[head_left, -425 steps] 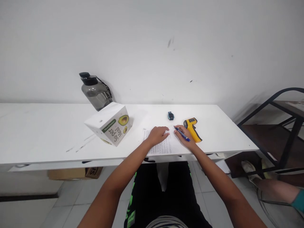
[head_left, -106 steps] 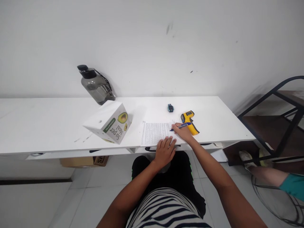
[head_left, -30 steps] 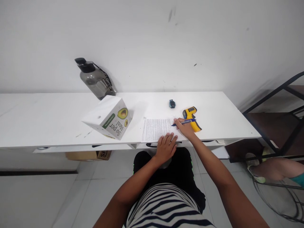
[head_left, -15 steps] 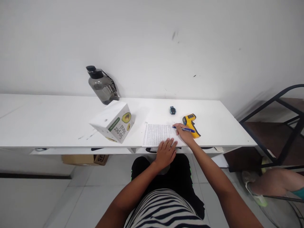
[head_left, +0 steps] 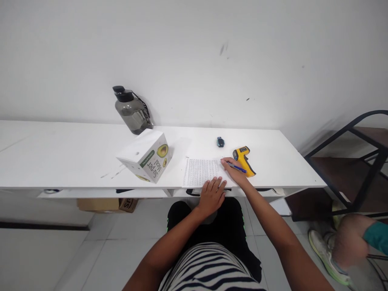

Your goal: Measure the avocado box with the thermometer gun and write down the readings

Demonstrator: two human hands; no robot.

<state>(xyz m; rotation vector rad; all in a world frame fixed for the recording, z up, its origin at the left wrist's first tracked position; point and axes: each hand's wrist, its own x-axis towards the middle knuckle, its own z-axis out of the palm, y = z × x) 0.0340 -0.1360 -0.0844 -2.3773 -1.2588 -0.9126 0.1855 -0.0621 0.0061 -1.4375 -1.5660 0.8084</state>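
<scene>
A printed sheet of paper (head_left: 198,171) lies at the front edge of the white table (head_left: 60,155). My left hand (head_left: 212,195) rests flat on the sheet's near edge, fingers spread. My right hand (head_left: 232,171) holds a blue pen (head_left: 235,167), its tip at the sheet's upper right corner. A yellow handheld thermometer gun (head_left: 243,159) lies just right of that hand.
A white box with avocado print (head_left: 146,155) stands left of the paper, a grey water bottle (head_left: 131,110) behind it by the wall. A small blue device (head_left: 220,142) lies further back. Another person's leg and shoe (head_left: 336,250) and a black metal frame (head_left: 357,161) are at the right.
My left hand slid from the top of the sheet to its near edge. My right hand keeps the pen at the sheet's right side. The other person's leg shifted at the right.
</scene>
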